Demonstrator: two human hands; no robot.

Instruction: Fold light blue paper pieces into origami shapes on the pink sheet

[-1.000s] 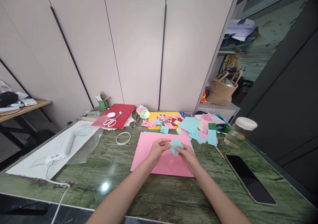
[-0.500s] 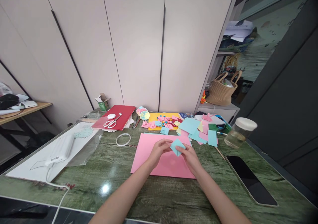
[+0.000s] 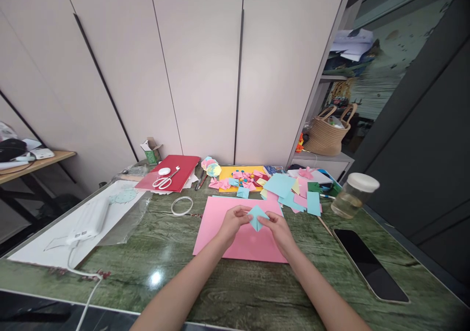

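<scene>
A small folded light-blue paper, diamond-shaped with a crease down its lower half, is held up between both hands. My left hand pinches its left corner between thumb and fingers. On the opposite side, my right hand grips the right corner, its thumb on the near face. Beneath them lies a pink sheet of paper, flat on the green table, with a blue edge showing under it. The fingers behind the folded paper are partly hidden.
Behind the pink sheet are folded pieces on a yellow sheet and loose blue paper. White scissors rest on a red folder. A tape roll, a lidded jar, a phone and a power bank surround the workspace.
The blue folded paper has shifted slightly left and turned more upright. My left hand, whose fingers were at its edge, now pinches its left corner.
</scene>
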